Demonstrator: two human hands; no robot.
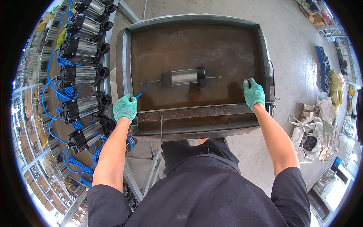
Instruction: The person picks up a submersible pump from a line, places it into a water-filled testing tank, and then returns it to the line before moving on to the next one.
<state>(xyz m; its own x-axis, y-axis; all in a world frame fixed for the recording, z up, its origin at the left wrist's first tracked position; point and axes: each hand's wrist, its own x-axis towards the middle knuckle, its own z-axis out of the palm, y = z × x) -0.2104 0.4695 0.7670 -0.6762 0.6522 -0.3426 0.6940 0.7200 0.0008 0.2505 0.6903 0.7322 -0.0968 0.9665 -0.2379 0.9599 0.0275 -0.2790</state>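
Note:
A brown-watered, rectangular metal tank (193,17) lies in front of me. Under the water is a submersible pump (184,76), lying on its side, with a silver cylindrical body and black ends. Thin rods stick out of both ends. From its left side a blue cable (143,92) runs to my left hand (125,108), which wears a green glove and is curled closed at the tank's left wall, with the cable coming out at its fingertips. My right hand (253,93), also gloved in green, is closed inside the right wall; what its fingers grip is hidden.
A rusty metal bar (196,111) crosses the tank's near part. To the left, several similar pumps (81,75) lie in a row on a bench with coiled blue cables (77,163). White sacks (315,132) and a blue crate (323,70) stand on the right floor.

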